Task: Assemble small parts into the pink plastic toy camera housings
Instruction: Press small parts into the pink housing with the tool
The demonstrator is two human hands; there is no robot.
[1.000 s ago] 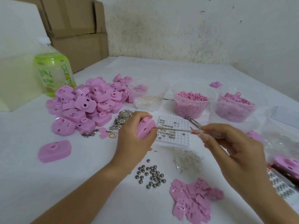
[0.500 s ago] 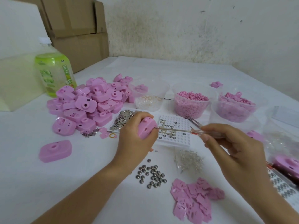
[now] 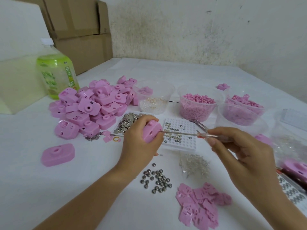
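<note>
White tabletop (image 3: pixel 33 188): left hand (image 3: pixel 137 143) grips pink housing (image 3: pixel 152 132); at three o'clock, right hand (image 3: pixel 245 156) pinches screwdriver (image 3: pixel 187 134), tip touching housing.

The pink housing (image 3: pixel 152 132) is smooth matt plastic, the screwdriver (image 3: pixel 182 133) has a bright metal shaft and a clear glossy plastic handle, the balls (image 3: pixel 157 179) are shiny metal, the tubs (image 3: pixel 170 94) clear plastic, the boxes (image 3: pixel 83 45) dull brown cardboard, the worktop (image 3: pixel 83 180) matt white, the wall (image 3: pixel 199 30) rough and stained.

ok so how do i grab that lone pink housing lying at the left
Pinch the lone pink housing across its two long edges, coming from above: it lies flat, round boss up, apart from the pile, both edges free.
</note>
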